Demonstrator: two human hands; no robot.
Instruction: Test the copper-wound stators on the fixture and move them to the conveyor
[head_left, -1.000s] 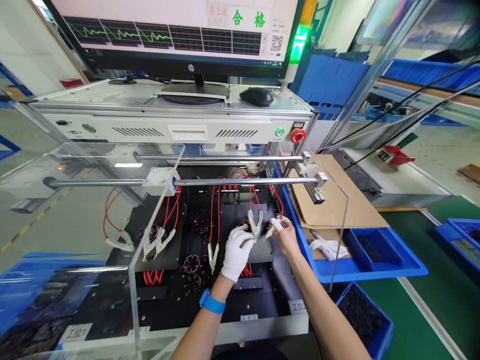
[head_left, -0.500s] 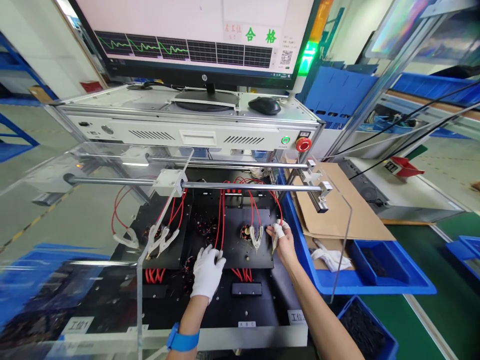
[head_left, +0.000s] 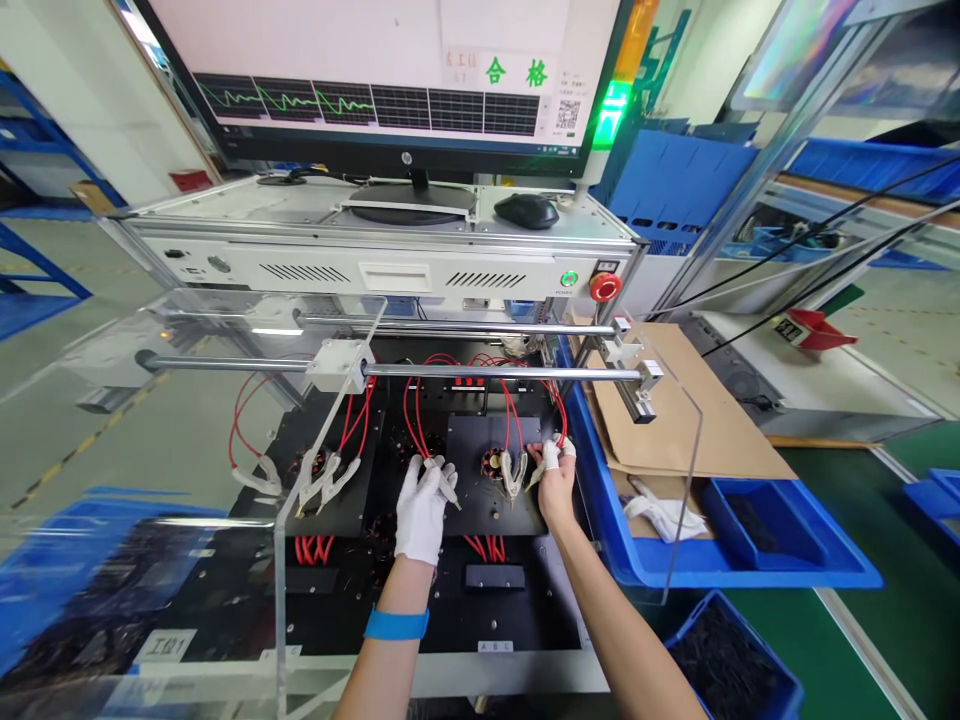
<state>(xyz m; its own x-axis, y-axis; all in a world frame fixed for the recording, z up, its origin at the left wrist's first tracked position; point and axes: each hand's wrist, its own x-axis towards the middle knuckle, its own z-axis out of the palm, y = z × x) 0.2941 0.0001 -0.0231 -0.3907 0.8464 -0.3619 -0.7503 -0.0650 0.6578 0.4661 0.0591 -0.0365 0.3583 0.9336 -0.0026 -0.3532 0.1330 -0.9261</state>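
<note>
My left hand [head_left: 421, 512], in a white glove, is closed round a white clip [head_left: 445, 482] with red wires, at the left edge of the right black plate [head_left: 465, 515]. My right hand [head_left: 556, 480], with white covers on its fingertips, grips another white clip [head_left: 537, 474] with red wires at the plate's right edge. Between the hands, a round wound coil [head_left: 493, 462] lies on the plate, and a third clip [head_left: 513, 478] stands beside it. More white clips [head_left: 328, 484] rest on the left black plate.
Steel rails [head_left: 495, 373] cross above the plates. A clear panel [head_left: 280, 600] stands left of my left arm. Beyond are a monitor [head_left: 300, 150] and a red stop button [head_left: 605, 288]. At the right, a blue tray [head_left: 645, 576] holds cardboard [head_left: 690, 430] and a white glove [head_left: 671, 518].
My left hand has moved up and right, and a clip now shows in its fingers. My right hand has shifted slightly left, with its clip tilting toward the coil.
</note>
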